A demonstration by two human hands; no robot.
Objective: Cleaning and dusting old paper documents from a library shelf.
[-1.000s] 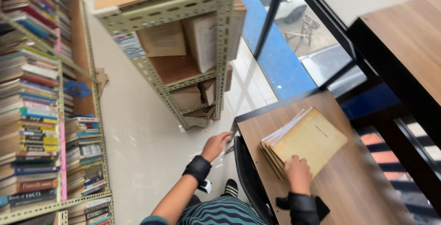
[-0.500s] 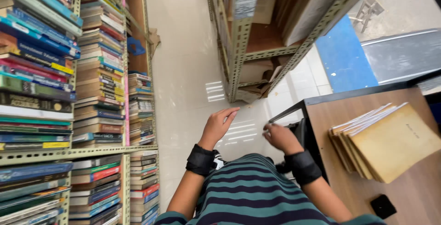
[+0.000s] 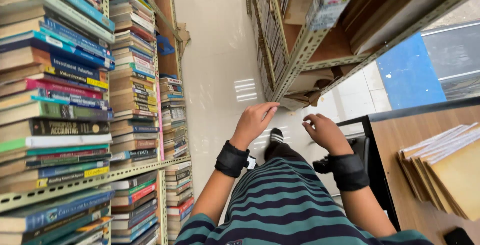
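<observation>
Both hands now off the desk and empty. Left hand (image 3: 254, 123) raised over the aisle floor (image 3: 220, 65), fingers loosely spread, gripping nothing. Right hand (image 3: 325, 132) beside it, fingers half curled, also gripping nothing; a second ago pressed flat on the stack of tan folders (image 3: 447, 167), since lifted clear. Stack left on the wooden desk (image 3: 400, 185) at far right, well apart from both hands, edges fanned, not touched. View swung left compared with a second ago: desk pushed to frame edge, bookshelf (image 3: 65, 100) packed with flat-stacked books now filling the left side, metal rack (image 3: 300, 50) with cardboard boxes up top right. Black wristbands on both wrists, striped shirt at the bottom, one shoe visible on the floor between the hands. Reads as stack put down and body turned into the aisle toward the book stacks; nearest things to the hands now floor and shelf, nothing within grasp.
</observation>
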